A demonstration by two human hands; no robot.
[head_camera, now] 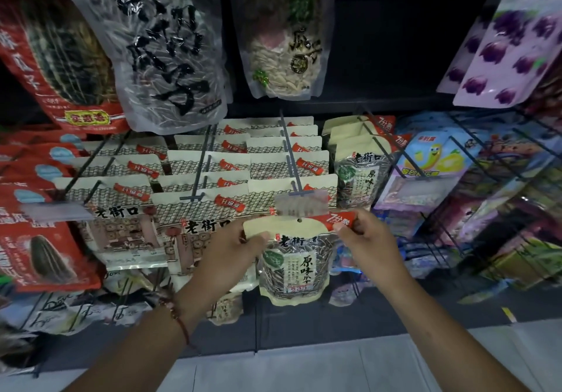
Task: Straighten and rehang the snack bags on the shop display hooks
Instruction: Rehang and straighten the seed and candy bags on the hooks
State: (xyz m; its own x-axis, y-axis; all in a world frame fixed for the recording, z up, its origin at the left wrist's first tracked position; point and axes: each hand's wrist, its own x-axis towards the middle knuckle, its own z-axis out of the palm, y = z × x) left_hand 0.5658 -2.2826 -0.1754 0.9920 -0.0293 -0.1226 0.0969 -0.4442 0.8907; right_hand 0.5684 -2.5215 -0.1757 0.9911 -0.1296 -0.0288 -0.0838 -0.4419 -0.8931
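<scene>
Clearly the job is midway. 1 sunflower seed bag point(293, 262) is off its hook and held up in front of the display, just below the tip of the centre hook point(292, 160) and its clear price tag holder point(301, 204). The left hand point(234, 251) pinches the bag's top left corner between thumb and fingers; the right hand point(369, 236) pinches the top right corner by the red banner. So each grip is closed on the bag's header, with the small hang hole point(299, 220) showing between them, close under the hook tip but not yet threaded, as far as I can judge.

Behind it, the rows of cream bags point(219, 160) already hang in fairly neat files on their hooks. To the right, matching seed bags point(362, 175) hang on another hook, which may be where this 1 belongs; I cannot tell which hook is meant.

Lower bags point(70, 309) under the left rows are dim and crumpled-looking, and their state is hard to read. Packets at the frame's edges are blurred and cut off, and the fingertips behind the header are hidden.
</scene>
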